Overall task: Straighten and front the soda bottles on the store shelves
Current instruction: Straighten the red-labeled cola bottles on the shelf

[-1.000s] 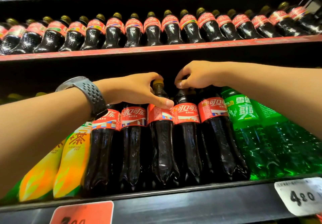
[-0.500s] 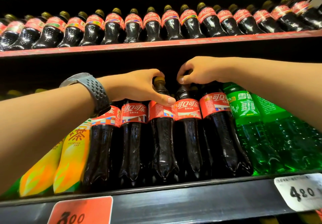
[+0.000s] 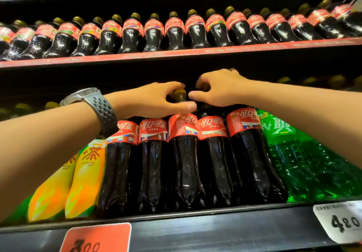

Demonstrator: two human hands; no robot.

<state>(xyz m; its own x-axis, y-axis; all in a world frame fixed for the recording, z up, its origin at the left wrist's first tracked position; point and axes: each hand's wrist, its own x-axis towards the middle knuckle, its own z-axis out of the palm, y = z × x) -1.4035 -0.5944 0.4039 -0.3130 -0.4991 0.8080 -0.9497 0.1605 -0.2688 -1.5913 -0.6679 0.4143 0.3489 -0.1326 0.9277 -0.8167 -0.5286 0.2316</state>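
While the left hand (image 3: 154, 100) pinches the middle cola bottle (image 3: 185, 163) by its neck, the right hand (image 3: 221, 90) grips its three-o'clock neighbour (image 3: 215, 153).

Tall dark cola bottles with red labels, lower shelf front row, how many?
5 cola bottles side by side between yellow tea bottles and green soda bottles; more may hide behind.

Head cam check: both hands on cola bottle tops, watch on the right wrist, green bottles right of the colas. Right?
Not quite. The watch is on the left wrist, not the right, as the head view shows. The rest stands: the left hand and right hand are on cola bottle tops, and the green bottles stand right of the colas.
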